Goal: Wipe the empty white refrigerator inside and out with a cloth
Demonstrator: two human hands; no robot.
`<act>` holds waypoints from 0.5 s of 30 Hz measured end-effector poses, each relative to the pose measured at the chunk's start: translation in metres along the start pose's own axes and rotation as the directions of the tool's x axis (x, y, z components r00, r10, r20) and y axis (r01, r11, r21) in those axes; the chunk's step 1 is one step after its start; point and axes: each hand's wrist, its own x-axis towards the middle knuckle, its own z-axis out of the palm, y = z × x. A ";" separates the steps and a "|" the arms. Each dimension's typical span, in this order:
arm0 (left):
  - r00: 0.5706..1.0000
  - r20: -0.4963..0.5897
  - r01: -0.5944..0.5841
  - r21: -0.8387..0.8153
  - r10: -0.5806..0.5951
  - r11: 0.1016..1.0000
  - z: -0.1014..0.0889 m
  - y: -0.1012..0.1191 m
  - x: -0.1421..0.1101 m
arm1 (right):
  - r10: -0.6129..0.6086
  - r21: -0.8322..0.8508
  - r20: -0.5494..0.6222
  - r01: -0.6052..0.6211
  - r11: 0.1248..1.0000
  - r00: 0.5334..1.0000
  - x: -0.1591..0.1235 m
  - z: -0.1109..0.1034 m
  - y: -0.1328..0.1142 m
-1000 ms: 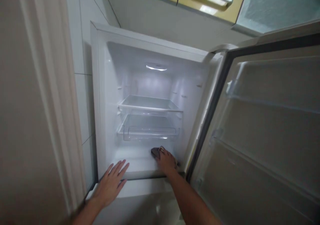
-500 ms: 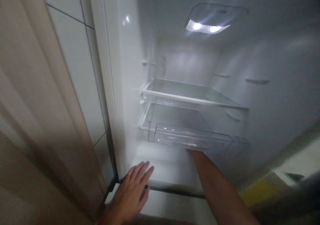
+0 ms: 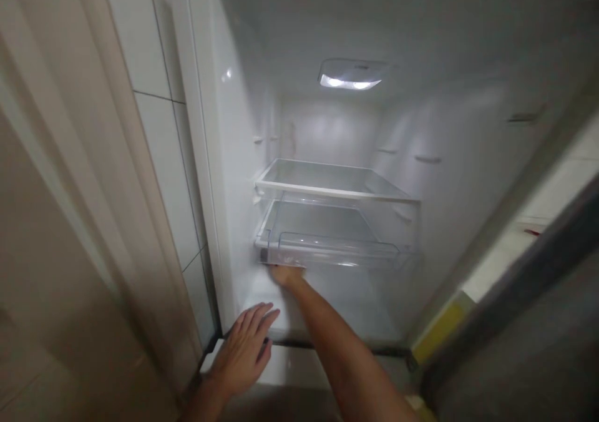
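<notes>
Inside an open fridge, my right hand (image 3: pixel 286 274) reaches beneath a glass shelf (image 3: pixel 322 219) with a clear plastic drawer (image 3: pixel 346 256) hanging at its front. The fingers are blurred and partly hidden behind the drawer's lower left part, so I cannot tell whether they hold anything. A small dark patch shows through the plastic beside them. My left hand (image 3: pixel 246 347) is open, its fingers stretched out, at the front left corner of the fridge floor (image 3: pixel 322 303). It holds nothing.
A second glass shelf (image 3: pixel 327 178) sits above the drawer. The fridge lamp (image 3: pixel 350 82) glows at the top. Brown folded panelling (image 3: pixel 93 160) and a tiled wall (image 3: pixel 159 135) stand close on the left. Something yellow (image 3: pixel 440 331) is at the lower right.
My right hand, earlier hidden under the drawer further right, has swung left and its back now shows. My left hand stays about where it was. The view has shifted slightly.
</notes>
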 end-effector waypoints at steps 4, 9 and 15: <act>0.998 -0.062 0.000 0.007 0.000 1.000 -0.002 0.000 -0.001 | -0.099 0.011 -0.001 0.099 0.995 0.995 -0.045 -0.003 0.000; 0.993 -0.101 -0.055 0.068 0.062 0.996 0.000 -0.001 -0.003 | -0.118 -0.015 -0.037 0.117 0.993 0.992 -0.098 -0.010 0.026; 0.986 -0.120 -0.100 0.111 0.113 0.989 0.009 -0.008 -0.004 | 0.157 -0.071 -0.153 -0.169 0.983 0.976 -0.107 -0.025 0.074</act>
